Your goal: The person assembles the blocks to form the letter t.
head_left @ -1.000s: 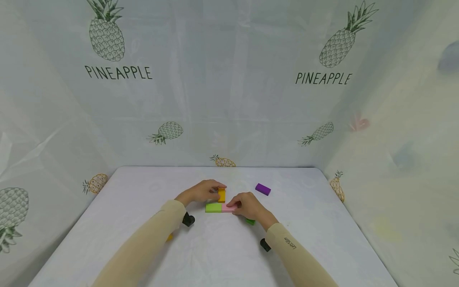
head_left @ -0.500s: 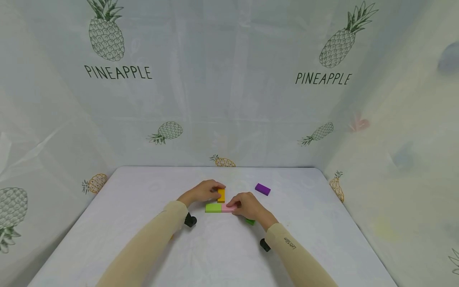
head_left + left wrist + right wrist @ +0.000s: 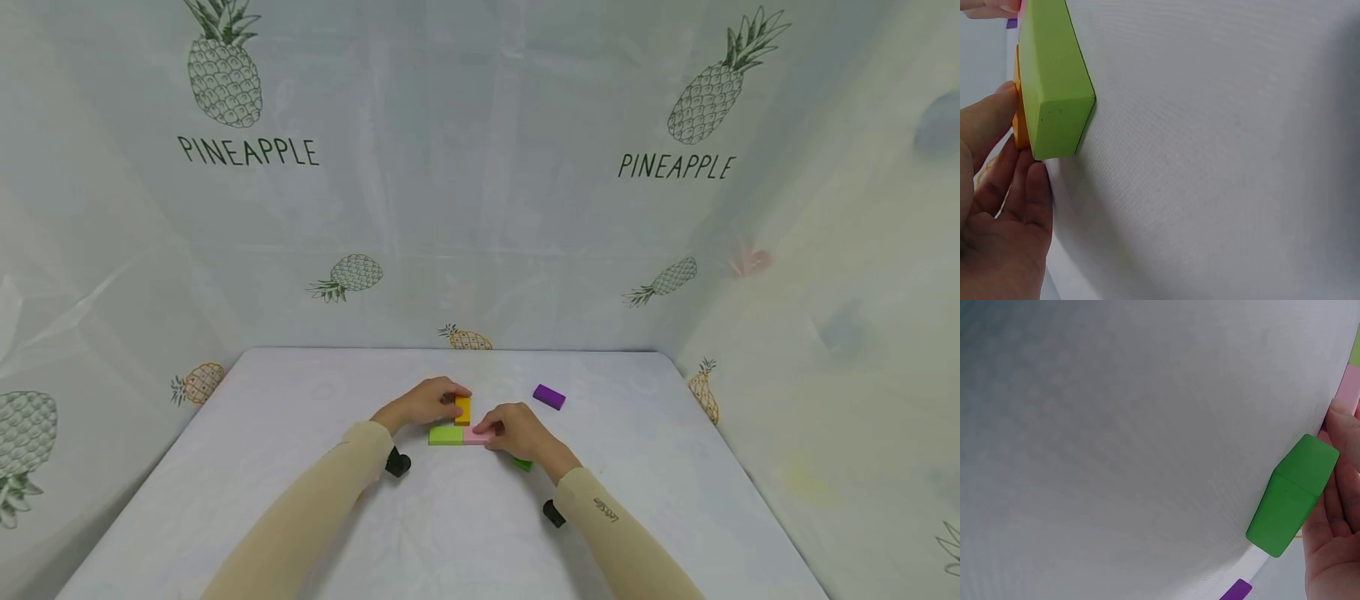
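Near the middle of the table, my left hand (image 3: 427, 401) pinches an orange block (image 3: 463, 411) between thumb and fingers. The orange block lies lengthwise just beyond a light green block (image 3: 446, 436). End to end with the light green block is a pink block (image 3: 472, 437), forming a row. My right hand (image 3: 521, 429) pinches the pink block near its right end, where the fingers partly cover it. In the left wrist view the light green block (image 3: 1057, 81) partly hides the orange one (image 3: 1020, 128). A darker green block (image 3: 1291, 497) sits close beside the right hand.
Beyond the right hand, a purple block (image 3: 549, 397) lies at an angle on the white tabletop (image 3: 637, 450). A small bit of orange (image 3: 359, 496) shows beside the left sleeve. Black wrist-worn devices (image 3: 398, 462) stick out by both sleeves. A pineapple-print curtain (image 3: 465, 208) encloses the table.
My left forearm has shifted slightly to the right, and less of the orange bit beside its sleeve shows. The orange block lies flatter. My right hand stays on the pink block.
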The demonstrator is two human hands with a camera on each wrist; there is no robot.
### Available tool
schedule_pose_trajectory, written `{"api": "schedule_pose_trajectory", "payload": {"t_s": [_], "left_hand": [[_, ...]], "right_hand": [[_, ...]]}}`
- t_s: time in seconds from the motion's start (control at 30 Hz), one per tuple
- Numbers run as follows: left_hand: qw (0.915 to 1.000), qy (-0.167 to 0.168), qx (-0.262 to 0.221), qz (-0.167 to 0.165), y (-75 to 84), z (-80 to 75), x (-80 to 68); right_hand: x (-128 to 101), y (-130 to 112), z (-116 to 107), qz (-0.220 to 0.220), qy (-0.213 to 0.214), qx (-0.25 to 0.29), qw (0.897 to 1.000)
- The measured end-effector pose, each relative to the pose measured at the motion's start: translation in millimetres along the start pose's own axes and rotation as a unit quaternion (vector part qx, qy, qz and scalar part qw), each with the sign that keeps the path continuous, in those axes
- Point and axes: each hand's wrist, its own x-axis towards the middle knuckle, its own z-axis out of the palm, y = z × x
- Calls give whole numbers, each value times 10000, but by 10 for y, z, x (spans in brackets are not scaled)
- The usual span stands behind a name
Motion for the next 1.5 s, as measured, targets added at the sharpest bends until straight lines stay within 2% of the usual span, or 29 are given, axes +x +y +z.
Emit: {"api": "schedule_pose_trajectory", "payload": {"t_s": [0.53,1.5], "left_hand": [[9999,-34,19,140,-22,36,2],[10000,-30,-28,35,32,11,-43]], "right_hand": [[-9,2,-16,-138,44,-45,9999],[1,-4,-17,-198,35,-2,9998]]}}
